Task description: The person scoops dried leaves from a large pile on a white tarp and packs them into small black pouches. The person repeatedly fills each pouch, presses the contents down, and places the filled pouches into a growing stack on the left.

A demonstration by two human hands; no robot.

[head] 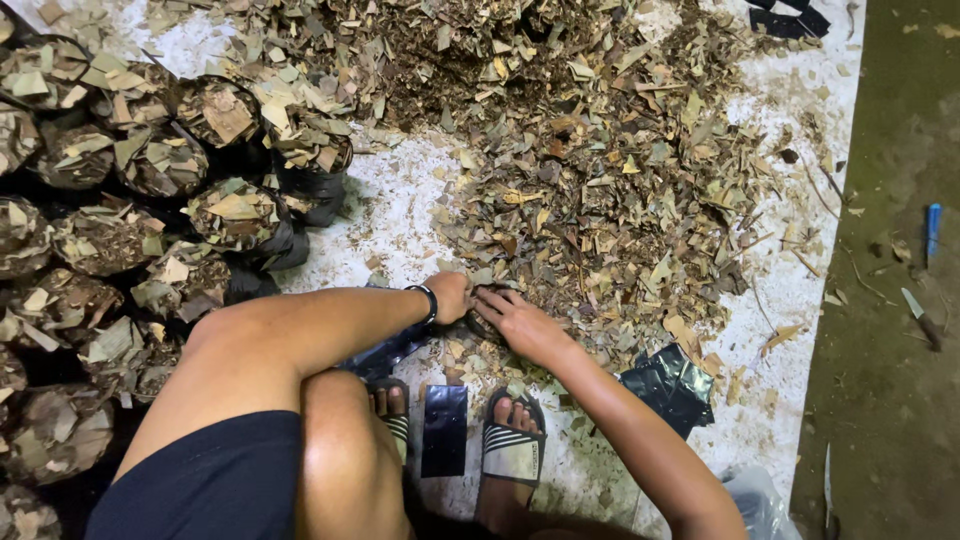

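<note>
I squat on a white sheet (800, 290) in front of a big heap of dry chopped leaves (590, 170). My left hand (449, 295), with a black wristband, and my right hand (522, 322) meet at the heap's near edge. Both grip the rim of a small black plastic bag (484, 312) that lies among the leaves, mostly hidden between the hands. A flat black bag (444, 428) lies between my sandalled feet (512, 440).
Several filled black bags (240, 215) topped with leaves stand packed at the left. A crumpled pile of empty black bags (672, 385) lies at the right. On the dirt floor beyond the sheet lie a knife (920, 316) and a blue pen-like object (932, 230).
</note>
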